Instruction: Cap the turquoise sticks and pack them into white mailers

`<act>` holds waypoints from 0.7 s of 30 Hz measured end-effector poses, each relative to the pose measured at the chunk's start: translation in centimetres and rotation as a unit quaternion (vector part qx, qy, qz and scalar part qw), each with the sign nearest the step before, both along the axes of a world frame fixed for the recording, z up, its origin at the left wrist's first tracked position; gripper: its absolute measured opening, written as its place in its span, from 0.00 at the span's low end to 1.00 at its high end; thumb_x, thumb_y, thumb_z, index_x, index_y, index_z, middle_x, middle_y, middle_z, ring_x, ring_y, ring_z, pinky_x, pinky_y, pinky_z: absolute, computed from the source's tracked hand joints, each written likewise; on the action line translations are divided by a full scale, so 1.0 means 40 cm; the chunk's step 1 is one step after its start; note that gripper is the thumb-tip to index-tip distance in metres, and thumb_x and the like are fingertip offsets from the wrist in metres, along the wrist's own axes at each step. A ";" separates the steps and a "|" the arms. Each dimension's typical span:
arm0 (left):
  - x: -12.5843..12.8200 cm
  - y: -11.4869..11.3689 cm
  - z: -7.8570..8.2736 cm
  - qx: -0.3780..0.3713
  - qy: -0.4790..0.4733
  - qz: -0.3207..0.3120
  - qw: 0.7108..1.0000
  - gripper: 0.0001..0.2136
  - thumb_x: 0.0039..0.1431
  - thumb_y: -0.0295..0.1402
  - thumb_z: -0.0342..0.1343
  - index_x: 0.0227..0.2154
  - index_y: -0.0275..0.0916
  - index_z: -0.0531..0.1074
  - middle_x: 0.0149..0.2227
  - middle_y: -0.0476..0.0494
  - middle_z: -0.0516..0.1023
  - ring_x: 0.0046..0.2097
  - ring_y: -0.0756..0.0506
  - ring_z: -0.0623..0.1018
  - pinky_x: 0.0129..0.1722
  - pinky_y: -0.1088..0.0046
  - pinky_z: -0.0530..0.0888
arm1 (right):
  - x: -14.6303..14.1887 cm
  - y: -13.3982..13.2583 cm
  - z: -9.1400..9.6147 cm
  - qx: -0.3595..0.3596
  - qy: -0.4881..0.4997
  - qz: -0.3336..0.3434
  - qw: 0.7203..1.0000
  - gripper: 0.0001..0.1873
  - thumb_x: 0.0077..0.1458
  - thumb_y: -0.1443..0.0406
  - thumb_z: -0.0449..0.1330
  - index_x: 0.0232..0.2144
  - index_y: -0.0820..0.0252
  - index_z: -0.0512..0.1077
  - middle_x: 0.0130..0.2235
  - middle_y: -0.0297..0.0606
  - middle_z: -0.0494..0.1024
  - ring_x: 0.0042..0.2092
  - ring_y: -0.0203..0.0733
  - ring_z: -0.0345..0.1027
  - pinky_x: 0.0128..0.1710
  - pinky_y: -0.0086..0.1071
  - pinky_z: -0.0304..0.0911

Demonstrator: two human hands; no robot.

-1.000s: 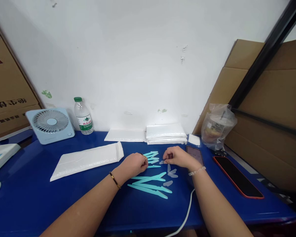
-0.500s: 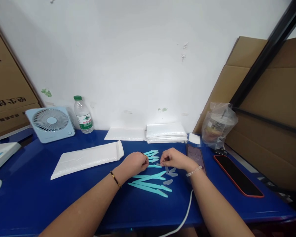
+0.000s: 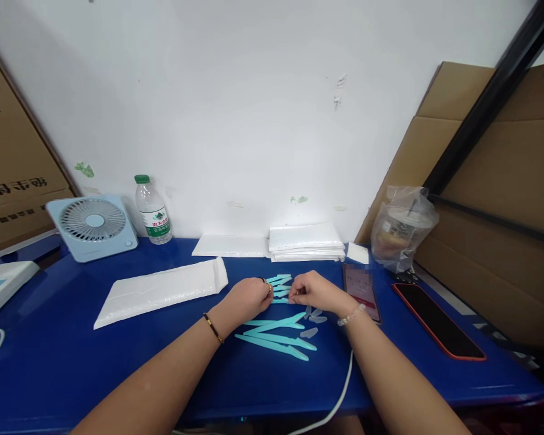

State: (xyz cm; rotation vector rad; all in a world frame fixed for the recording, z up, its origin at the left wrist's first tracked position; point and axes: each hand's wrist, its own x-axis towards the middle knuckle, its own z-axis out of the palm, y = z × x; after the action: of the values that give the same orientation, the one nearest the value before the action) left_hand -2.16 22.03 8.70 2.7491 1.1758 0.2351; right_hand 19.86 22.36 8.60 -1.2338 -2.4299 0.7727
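My left hand [image 3: 251,296] is closed around the handle of a turquoise eyebrow razor [image 3: 280,301], whose head end points right. At that end the thumb and finger of my right hand [image 3: 312,291] are pinched together. The clear blade cap seen in them a moment ago is now covered by my fingers. Several more turquoise razors [image 3: 278,347] lie fanned out below my hands, and others [image 3: 281,279] lie just beyond, partly behind my left hand. Loose translucent blade caps [image 3: 309,333] rest below my right hand.
A white padded envelope [image 3: 158,291] lies left, with stacked envelopes [image 3: 306,241] by the wall. Farther left stand a blue fan [image 3: 95,226] and a water bottle [image 3: 154,211]. On the right are two phones [image 3: 362,287] [image 3: 437,320], a bagged drink cup [image 3: 401,232] and a white cable [image 3: 340,402].
My right hand has shifted slightly left, bringing the small clear cap onto the head end of the razor. My left hand has stayed nearly still. The nearer phone's screen has brightened.
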 end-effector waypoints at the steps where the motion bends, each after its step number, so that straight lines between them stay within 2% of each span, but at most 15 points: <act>1: 0.001 0.000 0.001 -0.004 -0.001 0.004 1.000 0.09 0.56 0.28 0.46 0.25 0.38 0.71 0.28 0.45 0.73 0.30 0.48 0.71 0.29 0.75 0.64 | -0.001 0.001 -0.001 0.010 0.004 -0.005 1.000 0.07 0.49 0.66 0.59 0.27 0.61 0.77 0.30 0.37 0.78 0.31 0.37 0.70 0.29 0.26 0.62; 3: 0.003 -0.003 0.006 -0.013 -0.019 0.022 0.999 0.08 0.56 0.28 0.47 0.28 0.38 0.72 0.31 0.44 0.74 0.33 0.47 0.72 0.32 0.75 0.65 | 0.009 0.004 0.004 0.028 0.015 -0.024 0.999 0.07 0.49 0.66 0.59 0.28 0.61 0.77 0.31 0.37 0.77 0.32 0.37 0.70 0.31 0.26 0.62; 5: 0.003 -0.011 0.013 -0.027 -0.057 0.030 0.998 0.07 0.55 0.32 0.51 0.35 0.39 0.72 0.37 0.44 0.73 0.38 0.46 0.72 0.35 0.74 0.66 | 0.033 0.004 0.017 0.021 0.023 -0.029 0.999 0.08 0.48 0.64 0.61 0.31 0.60 0.77 0.32 0.37 0.76 0.32 0.37 0.69 0.31 0.26 0.62; 7: 0.002 -0.023 0.021 -0.061 -0.080 0.012 0.995 0.14 0.51 0.40 0.56 0.39 0.40 0.71 0.39 0.45 0.73 0.38 0.46 0.72 0.34 0.74 0.66 | 0.059 0.001 0.032 -0.017 0.013 -0.007 1.000 0.11 0.45 0.62 0.64 0.32 0.60 0.77 0.33 0.37 0.74 0.32 0.37 0.68 0.30 0.26 0.62; 9: 0.002 -0.034 0.026 -0.109 -0.070 -0.024 0.991 0.17 0.47 0.45 0.58 0.38 0.41 0.71 0.35 0.47 0.73 0.35 0.47 0.72 0.30 0.75 0.65 | 0.076 -0.002 0.045 -0.058 -0.016 0.019 0.998 0.12 0.41 0.61 0.66 0.31 0.59 0.78 0.34 0.36 0.73 0.31 0.35 0.66 0.29 0.26 0.61; 13: 0.005 -0.039 0.026 -0.144 -0.043 -0.038 0.988 0.09 0.51 0.40 0.56 0.29 0.40 0.73 0.27 0.50 0.73 0.29 0.50 0.70 0.25 0.77 0.61 | 0.081 -0.005 0.050 -0.086 -0.059 0.014 0.994 0.08 0.38 0.64 0.67 0.25 0.60 0.77 0.29 0.34 0.74 0.28 0.34 0.65 0.27 0.25 0.59; 17: 0.005 -0.027 0.026 -0.100 -0.047 -0.028 0.993 0.07 0.54 0.34 0.51 0.26 0.40 0.73 0.25 0.50 0.74 0.28 0.50 0.70 0.26 0.76 0.61 | 0.082 -0.001 0.041 -0.095 -0.051 -0.011 0.994 0.07 0.41 0.64 0.64 0.24 0.62 0.75 0.24 0.33 0.74 0.26 0.35 0.66 0.25 0.25 0.59; 21: 0.004 -0.023 0.028 -0.072 -0.041 -0.018 0.996 0.08 0.53 0.29 0.48 0.25 0.38 0.73 0.26 0.48 0.75 0.28 0.50 0.71 0.28 0.76 0.62 | 0.084 0.001 0.036 -0.075 -0.029 -0.021 0.997 0.07 0.42 0.63 0.64 0.24 0.62 0.74 0.25 0.34 0.76 0.27 0.36 0.68 0.25 0.25 0.60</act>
State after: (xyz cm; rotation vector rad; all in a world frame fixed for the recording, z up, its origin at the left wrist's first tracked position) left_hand -1.99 21.12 9.81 2.6074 1.0767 0.2464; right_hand 23.22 22.40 10.06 -1.3747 -2.4209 0.9353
